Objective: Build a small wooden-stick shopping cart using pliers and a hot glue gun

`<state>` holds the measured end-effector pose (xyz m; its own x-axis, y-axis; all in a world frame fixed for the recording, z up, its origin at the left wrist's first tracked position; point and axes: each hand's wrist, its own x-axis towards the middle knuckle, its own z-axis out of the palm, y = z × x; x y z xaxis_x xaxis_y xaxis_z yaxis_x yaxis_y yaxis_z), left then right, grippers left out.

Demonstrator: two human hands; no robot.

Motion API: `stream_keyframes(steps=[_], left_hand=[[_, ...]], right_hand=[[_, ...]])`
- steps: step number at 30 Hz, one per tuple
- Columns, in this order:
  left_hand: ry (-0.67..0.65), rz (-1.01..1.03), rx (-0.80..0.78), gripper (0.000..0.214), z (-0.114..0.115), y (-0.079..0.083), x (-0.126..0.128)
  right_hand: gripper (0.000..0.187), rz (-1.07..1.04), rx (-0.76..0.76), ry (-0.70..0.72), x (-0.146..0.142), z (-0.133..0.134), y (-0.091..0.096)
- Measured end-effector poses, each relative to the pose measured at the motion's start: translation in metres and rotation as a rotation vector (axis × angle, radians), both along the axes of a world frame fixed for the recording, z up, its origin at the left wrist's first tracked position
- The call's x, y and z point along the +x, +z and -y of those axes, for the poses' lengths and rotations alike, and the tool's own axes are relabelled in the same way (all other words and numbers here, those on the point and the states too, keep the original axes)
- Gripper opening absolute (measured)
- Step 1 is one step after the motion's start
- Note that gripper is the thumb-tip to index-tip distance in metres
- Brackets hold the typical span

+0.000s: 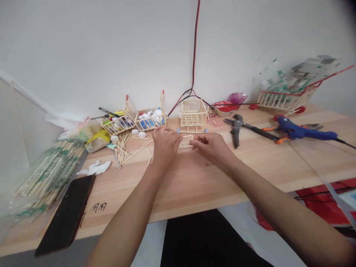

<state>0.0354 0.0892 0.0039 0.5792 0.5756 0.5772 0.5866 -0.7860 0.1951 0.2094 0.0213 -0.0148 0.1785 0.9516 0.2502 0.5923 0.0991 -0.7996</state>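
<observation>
Over the middle of the table, both hands grip a small rectangular frame of thin wooden sticks (185,147). My left hand (165,142) pinches its left side, with the fingers partly covering it. At the right side, the thumb and fingers of my right hand (208,145) close on the frame. Just beyond my hands stands a little stick-built cart basket (194,118), with a stick axle (192,131) carrying bluish wheels in front of it. Loose sticks (136,152) lie left of my left hand.
Two small stick carts (150,120) hold caps and other items. Pliers (236,131), a blue glue gun (306,132) and a larger red-wheeled cart (289,102) stand right. Bagged sticks (51,170), a black phone (66,213) and crumpled tissue (96,168) lie left.
</observation>
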Motion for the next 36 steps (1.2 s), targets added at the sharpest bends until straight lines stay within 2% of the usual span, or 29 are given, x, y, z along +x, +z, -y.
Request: stream_keyframes(steps=[7,13,18,36], left_hand=[[-0.001,0.031,-0.007,0.016,-0.0001,-0.0005,0.0008],[0.042,0.133,-0.135,0.015,0.0010,-0.0006,0.0033],[0.069,0.203,-0.200,0.014,0.0007,-0.0027,0.0053],[-0.011,0.112,-0.246,0.017,0.0002,-0.0022,0.0029]], right_hand=[[0.028,0.009,-0.017,-0.013,0.0003,0.0009,0.0046],[0.036,-0.109,0.057,0.000,0.0048,-0.0019,0.0020],[0.030,-0.158,0.047,0.003,0.0021,-0.0007,0.0027],[0.024,-0.065,0.041,-0.022,0.0022,0.0024,0.0023]])
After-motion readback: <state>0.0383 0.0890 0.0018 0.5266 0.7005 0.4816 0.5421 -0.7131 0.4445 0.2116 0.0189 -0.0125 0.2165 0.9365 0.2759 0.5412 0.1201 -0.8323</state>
